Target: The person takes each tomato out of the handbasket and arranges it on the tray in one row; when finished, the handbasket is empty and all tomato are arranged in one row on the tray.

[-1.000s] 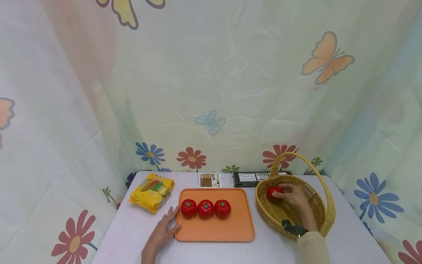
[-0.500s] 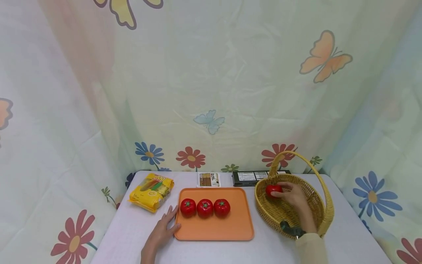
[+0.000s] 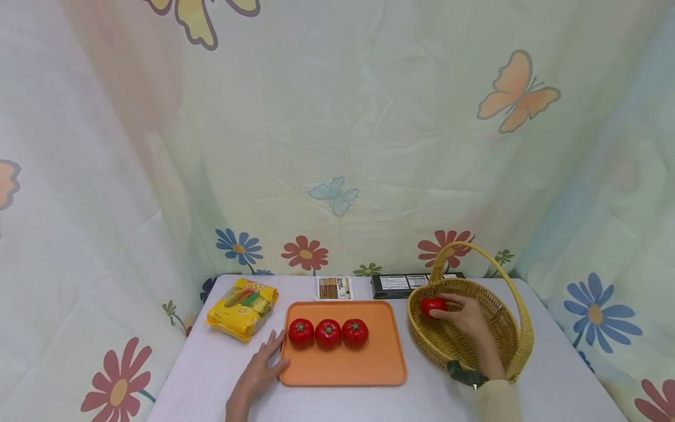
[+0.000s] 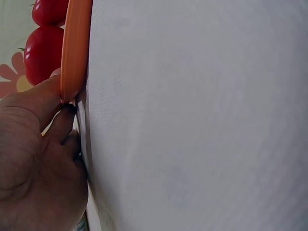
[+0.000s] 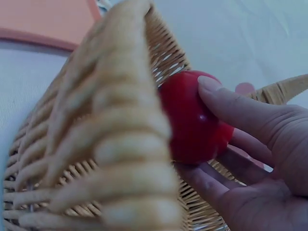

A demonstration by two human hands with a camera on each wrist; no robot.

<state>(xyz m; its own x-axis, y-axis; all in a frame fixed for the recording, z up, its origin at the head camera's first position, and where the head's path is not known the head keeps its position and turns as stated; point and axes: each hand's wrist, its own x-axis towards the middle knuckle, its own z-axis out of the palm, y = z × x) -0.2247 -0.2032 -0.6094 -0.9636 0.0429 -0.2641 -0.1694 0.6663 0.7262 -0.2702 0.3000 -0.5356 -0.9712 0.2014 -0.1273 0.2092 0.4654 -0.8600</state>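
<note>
Inside the wicker basket [image 3: 419,337], near its left wall, my right hand [image 3: 466,316] holds a red tomato [image 3: 432,306]. The right wrist view shows the thumb [image 5: 236,103] over the tomato [image 5: 195,120] and the fingers beneath it, close behind the basket's rim [image 5: 130,120]. My left hand [image 3: 258,369] is at the left edge of the orange tray [image 3: 337,370]. In the left wrist view its thumb [image 4: 41,96] lies over the tray's rim [image 4: 76,53], with the other fingers low against the outside. Three tomatoes [image 3: 328,334] stand in a row on the tray.
A yellow food packet [image 3: 244,308] lies left of the tray. Behind the tray are a small flat packet [image 3: 334,288] and a black box [image 3: 395,286], partly hidden by the basket. The basket's tall handle [image 3: 517,299] arches over it. A printed curtain [image 3: 337,117] encloses the table.
My right hand and the tomato have shifted slightly left inside the basket, toward its left wall. The left hand, the tray and its three tomatoes stay as they were.
</note>
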